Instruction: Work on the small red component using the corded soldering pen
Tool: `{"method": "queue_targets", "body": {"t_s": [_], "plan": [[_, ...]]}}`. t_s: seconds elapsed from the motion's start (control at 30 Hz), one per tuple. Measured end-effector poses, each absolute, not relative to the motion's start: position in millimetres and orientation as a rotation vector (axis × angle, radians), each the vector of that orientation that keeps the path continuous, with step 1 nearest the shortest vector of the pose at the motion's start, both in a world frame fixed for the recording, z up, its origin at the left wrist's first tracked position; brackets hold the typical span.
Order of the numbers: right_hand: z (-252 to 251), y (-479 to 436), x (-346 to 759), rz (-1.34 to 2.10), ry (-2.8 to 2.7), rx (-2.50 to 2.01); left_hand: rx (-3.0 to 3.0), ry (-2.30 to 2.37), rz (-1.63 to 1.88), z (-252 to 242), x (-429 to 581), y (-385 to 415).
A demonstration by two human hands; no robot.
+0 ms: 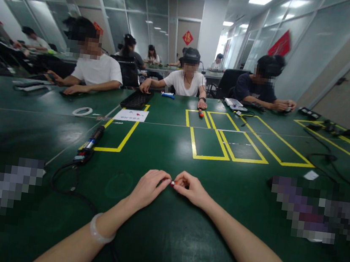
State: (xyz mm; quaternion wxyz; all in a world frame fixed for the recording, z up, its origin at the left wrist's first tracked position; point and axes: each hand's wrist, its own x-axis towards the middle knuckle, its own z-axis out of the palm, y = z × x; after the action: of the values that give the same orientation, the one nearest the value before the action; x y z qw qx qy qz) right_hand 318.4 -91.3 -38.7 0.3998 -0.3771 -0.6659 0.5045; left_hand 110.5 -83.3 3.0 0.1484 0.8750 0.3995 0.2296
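Over the green table (155, 239), my left hand (151, 188) and my right hand (193, 189) meet at the fingertips. Between them is a small red, white and orange piece (172, 183), too tiny for me to tell its kind. Both hands are closed in a pinch on it, thumbs toward me. Its orange part lies on the right hand's side, and the fingers cover most of it. A pale bangle is around my left wrist.
A dark cylindrical electric screwdriver (92, 139) with a cable lies left. Yellow tape outlines (210, 157) mark the table beyond my hands. A black tray (136, 99), a printed sheet (131, 115) and a white ring (82, 112) are farther back. Several people sit opposite.
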Motion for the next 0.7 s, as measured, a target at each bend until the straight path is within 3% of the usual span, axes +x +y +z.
{"method": "queue_targets", "body": {"t_s": [0.37,0.7], "plan": [[-37,-91,317,1.306,-1.707,-1.012,2.131,2.647,0.519,0,-48,0],[-40,-90,318,1.314,-1.723,-1.012,1.662,2.669,0.071,1,-114,18]]}}
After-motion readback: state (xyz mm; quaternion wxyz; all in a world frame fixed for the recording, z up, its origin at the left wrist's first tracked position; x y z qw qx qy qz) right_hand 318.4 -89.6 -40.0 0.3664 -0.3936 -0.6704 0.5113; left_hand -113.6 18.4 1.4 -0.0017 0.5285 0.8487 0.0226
